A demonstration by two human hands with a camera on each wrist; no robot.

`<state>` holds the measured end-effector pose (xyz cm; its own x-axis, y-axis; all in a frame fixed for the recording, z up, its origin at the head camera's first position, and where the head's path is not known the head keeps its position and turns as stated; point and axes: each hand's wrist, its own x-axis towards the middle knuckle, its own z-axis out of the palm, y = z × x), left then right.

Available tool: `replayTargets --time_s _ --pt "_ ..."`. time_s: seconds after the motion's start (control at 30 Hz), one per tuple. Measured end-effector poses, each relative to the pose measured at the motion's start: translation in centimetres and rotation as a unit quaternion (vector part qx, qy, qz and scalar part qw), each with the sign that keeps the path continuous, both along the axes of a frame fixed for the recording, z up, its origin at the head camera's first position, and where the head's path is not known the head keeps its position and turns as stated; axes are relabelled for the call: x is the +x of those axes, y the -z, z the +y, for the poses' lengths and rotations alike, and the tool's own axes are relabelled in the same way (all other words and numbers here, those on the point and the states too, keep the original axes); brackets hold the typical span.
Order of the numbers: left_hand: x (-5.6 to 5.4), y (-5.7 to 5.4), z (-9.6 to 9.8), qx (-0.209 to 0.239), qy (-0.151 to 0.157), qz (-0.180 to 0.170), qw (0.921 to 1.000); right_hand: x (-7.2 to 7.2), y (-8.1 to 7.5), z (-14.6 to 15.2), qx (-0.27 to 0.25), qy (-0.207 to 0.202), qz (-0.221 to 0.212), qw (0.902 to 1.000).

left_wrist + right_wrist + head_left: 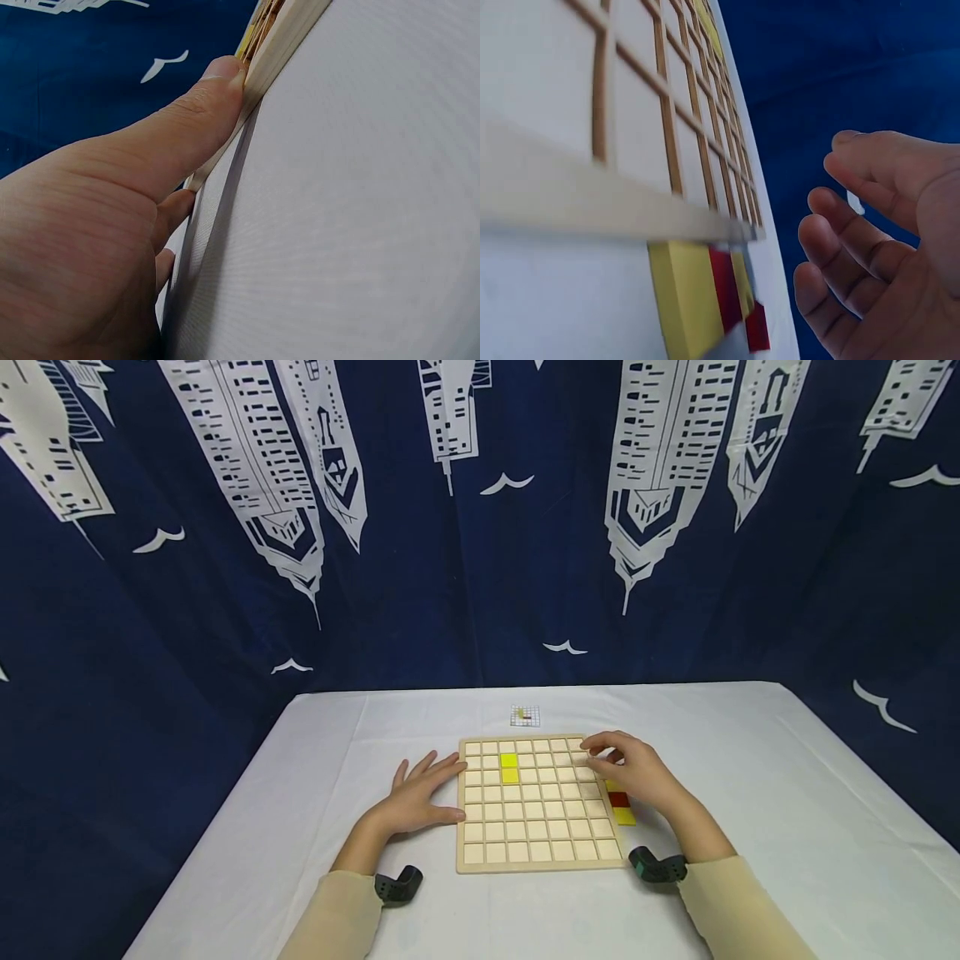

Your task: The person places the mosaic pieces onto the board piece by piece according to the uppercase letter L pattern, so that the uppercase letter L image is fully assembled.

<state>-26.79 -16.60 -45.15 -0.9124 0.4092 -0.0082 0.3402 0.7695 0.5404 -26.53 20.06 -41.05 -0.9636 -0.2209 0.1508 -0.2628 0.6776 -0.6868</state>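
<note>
A wooden grid board (540,867) lies flat on the table, with two yellow square tiles (509,767) in neighbouring cells of one column. My left hand (414,803) rests along the board's left side, fingers spread; in the left wrist view its thumb (202,105) touches the board's edge. Over the board's right border hovers my right hand (637,768), its fingers loosely bent. Nothing shows between those fingers in the right wrist view. Beside that border sit a red tile (618,799) and yellow tiles (625,817), partly hidden by the hand.
Behind the board lies a small card (525,717) printed with a grid and coloured cells. A white cloth (300,760) covers the table. Past its far edge hangs a dark blue curtain (420,610) with white buildings and birds. Each wrist wears a black device (399,885).
</note>
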Motion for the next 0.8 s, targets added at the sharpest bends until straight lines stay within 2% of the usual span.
replayTargets --time_s 0.37,0.53,0.8 --pt "-0.1 0.0 0.0 -0.002 0.001 -0.001 1.0000 -0.2 0.3 2.6 0.023 0.016 -0.035 0.9990" --pt "-0.1 0.0 -0.1 -0.001 -0.001 0.000 1.0000 -0.3 1.0 3.7 0.036 0.010 -0.020 0.9991" --pt "-0.1 -0.1 0.0 -0.005 -0.001 -0.002 1.0000 -0.4 1.9 4.8 0.049 -0.032 0.004 0.9983"
